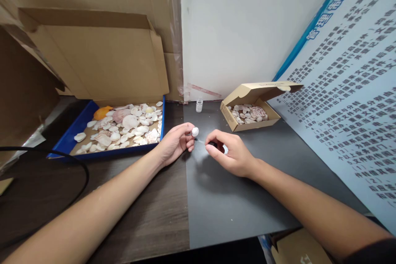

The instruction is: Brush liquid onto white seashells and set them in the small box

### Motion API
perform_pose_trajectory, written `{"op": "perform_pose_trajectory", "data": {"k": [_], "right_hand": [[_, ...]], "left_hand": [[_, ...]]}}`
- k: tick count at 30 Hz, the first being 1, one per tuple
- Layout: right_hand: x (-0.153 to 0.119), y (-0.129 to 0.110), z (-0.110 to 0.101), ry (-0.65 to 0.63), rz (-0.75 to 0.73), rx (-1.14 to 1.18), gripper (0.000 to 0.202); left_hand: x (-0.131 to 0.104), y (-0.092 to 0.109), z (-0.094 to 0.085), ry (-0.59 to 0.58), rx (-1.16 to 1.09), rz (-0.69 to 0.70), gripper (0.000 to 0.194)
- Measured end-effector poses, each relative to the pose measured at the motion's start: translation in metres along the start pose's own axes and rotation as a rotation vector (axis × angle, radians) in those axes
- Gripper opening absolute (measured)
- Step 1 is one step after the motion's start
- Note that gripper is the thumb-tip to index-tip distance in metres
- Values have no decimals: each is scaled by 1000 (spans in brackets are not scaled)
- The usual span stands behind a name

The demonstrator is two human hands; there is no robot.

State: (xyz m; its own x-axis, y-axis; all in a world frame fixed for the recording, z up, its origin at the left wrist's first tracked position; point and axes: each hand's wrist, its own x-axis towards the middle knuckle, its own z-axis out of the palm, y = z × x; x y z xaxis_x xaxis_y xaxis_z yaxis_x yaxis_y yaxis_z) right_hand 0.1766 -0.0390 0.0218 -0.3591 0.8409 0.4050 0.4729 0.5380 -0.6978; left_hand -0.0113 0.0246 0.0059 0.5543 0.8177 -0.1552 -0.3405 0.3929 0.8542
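Observation:
Between the fingertips of my left hand (177, 144) is a small white shell (194, 132), pinched over the seam where the brown tabletop meets the dark grey mat. My right hand (230, 152) grips a black cap (213, 144) with a thin pale applicator stem (201, 142) sticking out toward the left. The stem's dark tip sits just below the shell; contact cannot be made out. Behind both hands a small clear bottle (199, 106) with a white label stands upright on the mat.
To the left, an open blue-edged cardboard box (66, 134) holds many shells. At the back right stands a smaller open carton (230, 119) of shells. A black cable (86, 173) loops at far left. A printed poster (349, 90) leans along the right side.

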Motion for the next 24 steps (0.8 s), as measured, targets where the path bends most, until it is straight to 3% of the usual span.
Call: {"op": "perform_pose_trajectory", "data": {"k": [13, 18, 24], "right_hand": [[0, 0, 0, 57, -18, 1, 8], [-1, 0, 0, 9, 16, -11, 9], [0, -1, -1, 68, 0, -13, 9]], "left_hand": [[-1, 1, 1, -3, 16, -9, 16], [-1, 1, 2, 4, 16, -14, 15], [-1, 2, 2, 8, 12, -4, 16]]}}
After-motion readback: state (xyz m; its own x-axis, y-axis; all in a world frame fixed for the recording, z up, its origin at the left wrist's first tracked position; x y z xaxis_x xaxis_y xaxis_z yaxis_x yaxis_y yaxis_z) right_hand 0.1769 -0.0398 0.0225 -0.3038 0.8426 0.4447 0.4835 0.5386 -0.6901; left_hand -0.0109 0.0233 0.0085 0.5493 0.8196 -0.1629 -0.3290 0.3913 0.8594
